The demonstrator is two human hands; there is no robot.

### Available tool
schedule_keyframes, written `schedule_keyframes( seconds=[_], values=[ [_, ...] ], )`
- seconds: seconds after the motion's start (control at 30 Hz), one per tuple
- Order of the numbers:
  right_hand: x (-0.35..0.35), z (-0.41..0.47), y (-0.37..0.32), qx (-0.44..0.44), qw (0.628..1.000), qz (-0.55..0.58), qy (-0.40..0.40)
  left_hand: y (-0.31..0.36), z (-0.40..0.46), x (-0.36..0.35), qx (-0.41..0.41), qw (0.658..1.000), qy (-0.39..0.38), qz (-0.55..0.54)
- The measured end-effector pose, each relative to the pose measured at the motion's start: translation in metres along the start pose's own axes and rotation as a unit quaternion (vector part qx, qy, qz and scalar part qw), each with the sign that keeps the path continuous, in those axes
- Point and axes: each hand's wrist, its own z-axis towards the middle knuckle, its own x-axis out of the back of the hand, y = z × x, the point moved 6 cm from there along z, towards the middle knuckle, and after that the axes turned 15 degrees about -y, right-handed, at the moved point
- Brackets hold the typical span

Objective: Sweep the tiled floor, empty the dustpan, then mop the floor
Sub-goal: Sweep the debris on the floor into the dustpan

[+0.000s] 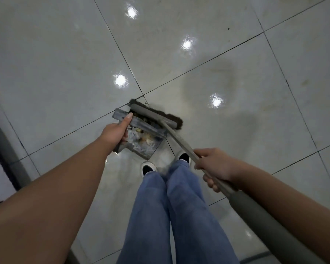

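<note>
Left hand (116,132) grips the dustpan (139,136) — right hand (213,166) grips the broom (156,116), bristles against the pan's lip — open tiled floor (217,60) beyond.

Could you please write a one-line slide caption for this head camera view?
Left hand grips a dustpan of litter while right hand holds the broom at its mouth on the tiled floor.

No text, label, brand, number or sign can be read anywhere in the frame; every surface in view is plain and unmarked.
</note>
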Motion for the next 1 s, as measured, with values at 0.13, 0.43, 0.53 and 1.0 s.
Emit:
schedule_keyframes(
  seconds=[0.13,0.43,0.53,1.0],
  values=[
    [0.017,-0.035,-0.006,-0.019,0.998,0.063,0.000,-0.007,-0.009,0.008,-0.004,1.000,-0.001,0.005],
    [0.053,-0.072,-0.051,-0.004,0.994,0.042,0.100,-0.034,-0.038,0.033,-0.006,1.000,0.026,0.005],
    [0.064,-0.055,-0.072,-0.006,0.993,0.011,0.119,-0.053,-0.039,0.040,0.012,0.999,0.037,-0.011],
    [-0.070,0.020,-0.009,-0.073,0.991,-0.107,-0.015,-0.126,-0.030,0.037,-0.001,0.997,0.046,-0.055]
  ],
)
